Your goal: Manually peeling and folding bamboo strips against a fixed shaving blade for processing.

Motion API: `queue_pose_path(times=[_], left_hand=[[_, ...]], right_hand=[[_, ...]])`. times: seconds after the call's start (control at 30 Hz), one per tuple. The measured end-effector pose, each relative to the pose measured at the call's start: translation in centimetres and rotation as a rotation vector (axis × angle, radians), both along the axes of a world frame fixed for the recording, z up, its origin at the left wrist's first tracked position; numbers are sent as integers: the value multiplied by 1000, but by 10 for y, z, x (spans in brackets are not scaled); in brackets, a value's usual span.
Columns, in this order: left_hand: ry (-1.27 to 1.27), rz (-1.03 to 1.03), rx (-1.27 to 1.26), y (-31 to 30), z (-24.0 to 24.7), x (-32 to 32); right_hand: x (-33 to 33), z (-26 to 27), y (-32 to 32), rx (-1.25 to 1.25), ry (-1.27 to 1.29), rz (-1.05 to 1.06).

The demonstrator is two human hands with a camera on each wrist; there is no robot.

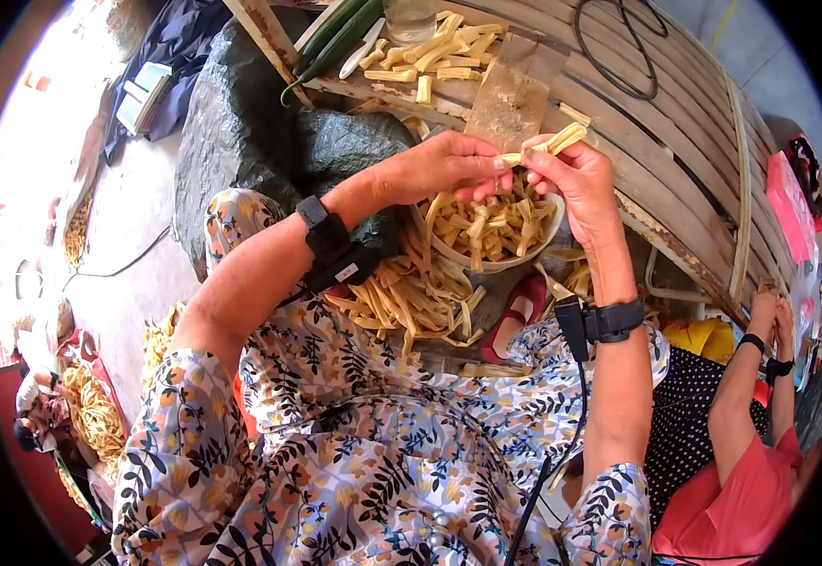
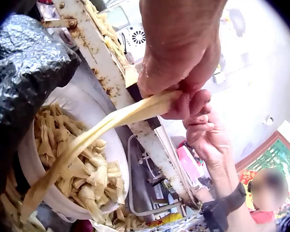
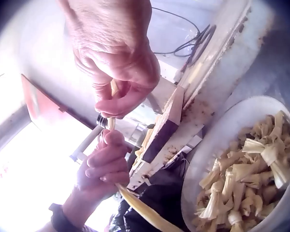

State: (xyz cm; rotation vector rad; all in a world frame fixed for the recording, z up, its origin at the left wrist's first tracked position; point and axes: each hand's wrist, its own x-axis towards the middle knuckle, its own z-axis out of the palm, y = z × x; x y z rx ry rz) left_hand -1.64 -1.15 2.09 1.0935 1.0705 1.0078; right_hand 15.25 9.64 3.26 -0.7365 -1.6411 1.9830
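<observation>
Both hands hold a pale yellow, folded strip (image 1: 564, 139) taut between them, above a white tub (image 1: 500, 266) of knotted yellow strips (image 1: 491, 226). My left hand (image 1: 453, 170) pinches it between thumb and fingers; in the left wrist view a long tail of the strip (image 2: 111, 119) hangs from this hand across the tub. My right hand (image 1: 576, 184) grips the strip close by, with a short doubled end sticking out past the fingers. In the right wrist view the left hand (image 3: 106, 162) is just below the right hand (image 3: 118, 67), the strip running between them.
Loose strips (image 1: 406, 297) lie heaped beside the tub. A slatted bench (image 1: 675, 160) ahead bears a wooden board (image 1: 510, 99), short yellow pieces (image 1: 448, 47), green cucumber-like vegetables (image 1: 340, 38) and a coiled cable (image 1: 642, 75). Black plastic (image 1: 232, 141) stands left; another person (image 1: 731, 491) sits right.
</observation>
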Motion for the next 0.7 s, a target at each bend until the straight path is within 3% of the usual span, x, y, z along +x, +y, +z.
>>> queue_pose_path(times=[0.1, 0.2, 0.4, 0.57, 0.7], left_hand=[[-42, -14, -93, 3, 1, -9], [54, 27, 14, 2, 1, -15], [383, 359, 168, 31, 11, -46], [471, 586, 274, 62, 3, -56], [497, 629, 218, 70, -5, -63]], right_hand=[[-4, -2, 1, 62, 21, -62], [-2, -1, 16, 79, 0, -162], [-14, -7, 50, -33, 165, -385], [-41, -9, 57, -37, 249, -467], [-53, -16, 61, -51, 249, -507]])
